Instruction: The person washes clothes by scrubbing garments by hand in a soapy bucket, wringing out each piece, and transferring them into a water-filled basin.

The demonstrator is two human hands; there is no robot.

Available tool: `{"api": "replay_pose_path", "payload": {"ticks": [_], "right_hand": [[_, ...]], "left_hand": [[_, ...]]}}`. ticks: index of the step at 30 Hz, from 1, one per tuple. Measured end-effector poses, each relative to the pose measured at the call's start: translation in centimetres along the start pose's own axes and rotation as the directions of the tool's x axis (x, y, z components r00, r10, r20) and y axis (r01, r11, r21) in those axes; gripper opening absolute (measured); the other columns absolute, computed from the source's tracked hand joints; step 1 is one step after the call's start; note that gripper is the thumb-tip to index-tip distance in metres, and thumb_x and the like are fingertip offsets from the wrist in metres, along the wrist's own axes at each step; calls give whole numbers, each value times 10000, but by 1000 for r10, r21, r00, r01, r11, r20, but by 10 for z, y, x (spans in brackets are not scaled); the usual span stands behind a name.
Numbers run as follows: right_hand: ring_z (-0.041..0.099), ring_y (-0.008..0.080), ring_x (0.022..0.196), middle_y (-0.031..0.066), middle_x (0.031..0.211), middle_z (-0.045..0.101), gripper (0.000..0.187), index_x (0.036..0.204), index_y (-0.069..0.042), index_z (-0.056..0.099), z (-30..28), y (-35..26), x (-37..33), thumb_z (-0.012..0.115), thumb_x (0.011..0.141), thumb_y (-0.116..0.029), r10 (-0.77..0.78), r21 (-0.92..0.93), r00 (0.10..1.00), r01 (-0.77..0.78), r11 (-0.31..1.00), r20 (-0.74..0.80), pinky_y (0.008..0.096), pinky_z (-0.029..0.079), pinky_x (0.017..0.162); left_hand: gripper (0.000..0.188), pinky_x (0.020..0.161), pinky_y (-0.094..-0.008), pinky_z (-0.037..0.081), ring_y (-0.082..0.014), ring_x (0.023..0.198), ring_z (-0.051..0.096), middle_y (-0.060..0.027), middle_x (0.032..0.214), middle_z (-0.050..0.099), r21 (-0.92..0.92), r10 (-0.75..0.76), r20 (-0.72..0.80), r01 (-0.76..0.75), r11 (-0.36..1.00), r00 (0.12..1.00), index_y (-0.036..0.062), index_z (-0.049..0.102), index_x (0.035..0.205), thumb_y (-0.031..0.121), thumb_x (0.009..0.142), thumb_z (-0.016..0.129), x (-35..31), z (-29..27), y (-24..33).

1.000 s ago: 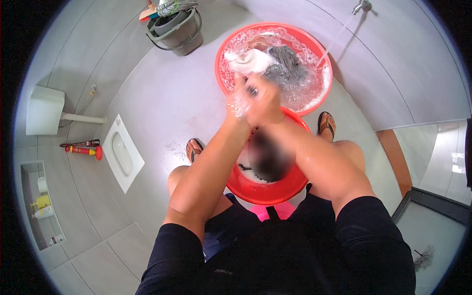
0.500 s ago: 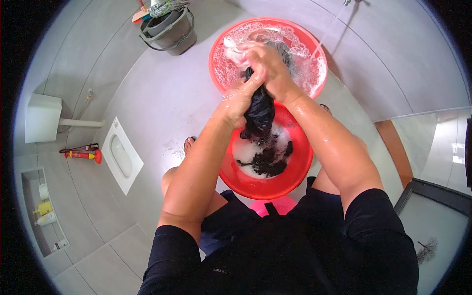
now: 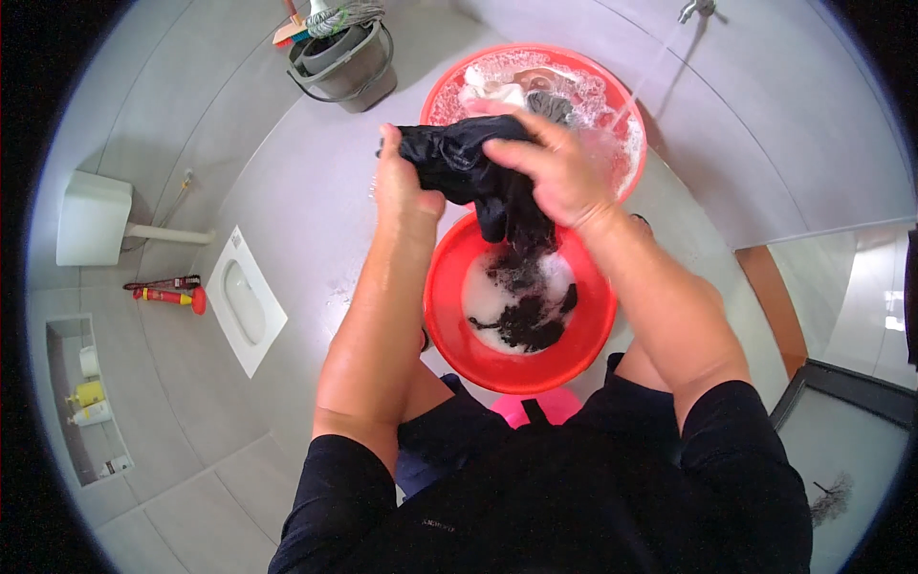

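Note:
Stretched between my two hands is a wet black garment (image 3: 464, 158), its lower folds hanging over the rim of the near red basin (image 3: 572, 368). My left hand (image 3: 402, 182) holds one end, thumb upright beside the cloth. At the other end, my right hand (image 3: 564, 167) grips it with the thumb across the top; some of its fingers are behind the fabric. In the near basin, dark cloth (image 3: 535, 330) lies in cloudy, sudsy water. Beyond it, a larger red basin (image 3: 612, 81) holds foamy water with a white cloth (image 3: 492, 91) and a grey cloth (image 3: 550, 105).
Water runs from a wall tap (image 3: 698, 10) into the far basin. A grey bucket (image 3: 354, 86) with a mop stands at the far left. To the left are a squat toilet (image 3: 244, 297), a red plunger (image 3: 198, 300) and a wall niche with bottles (image 3: 88, 394). Something pink (image 3: 555, 404) shows below the near basin.
My hands have moved apart, the left one leftward. The black garment, bunched and twisted between them before, is now spread out sideways.

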State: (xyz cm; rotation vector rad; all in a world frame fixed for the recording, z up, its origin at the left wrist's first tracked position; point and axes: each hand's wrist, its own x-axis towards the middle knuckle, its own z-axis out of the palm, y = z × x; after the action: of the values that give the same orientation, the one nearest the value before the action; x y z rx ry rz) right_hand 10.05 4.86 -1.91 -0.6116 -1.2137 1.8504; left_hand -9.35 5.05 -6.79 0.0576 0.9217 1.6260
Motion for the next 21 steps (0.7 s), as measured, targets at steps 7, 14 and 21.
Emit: {"api": "replay_pose_path", "payload": {"ticks": [7,14,21], "right_hand": [[655,366,724,172,816,660,221,874,-56,631,-10,51,25,746,756,-203,-705,-870,698,262,418,-128,438,523,647],[631,385,730,191,758,614,197,869,-19,640,23,81,11,726,769,-166,-676,-809,734,354,469,-71,435,517,726],[635,255,690,117,774,662,272,883,20,681,-48,19,27,752,786,-224,-458,-817,885,202,541,-84,378,522,693]], "left_hand": [[272,841,-412,548,-259,971,642,-87,1042,655,134,-299,3,296,946,954,72,607,1152,251,1008,461,-41,36,-77],[257,736,-350,515,-188,838,604,-46,918,589,-371,40,378,111,922,925,107,576,1009,341,975,476,-51,9,-85],[428,910,-473,519,-394,1018,638,-241,1086,647,936,-146,161,-104,336,976,-53,567,1185,280,916,577,-58,-6,-46]]}}
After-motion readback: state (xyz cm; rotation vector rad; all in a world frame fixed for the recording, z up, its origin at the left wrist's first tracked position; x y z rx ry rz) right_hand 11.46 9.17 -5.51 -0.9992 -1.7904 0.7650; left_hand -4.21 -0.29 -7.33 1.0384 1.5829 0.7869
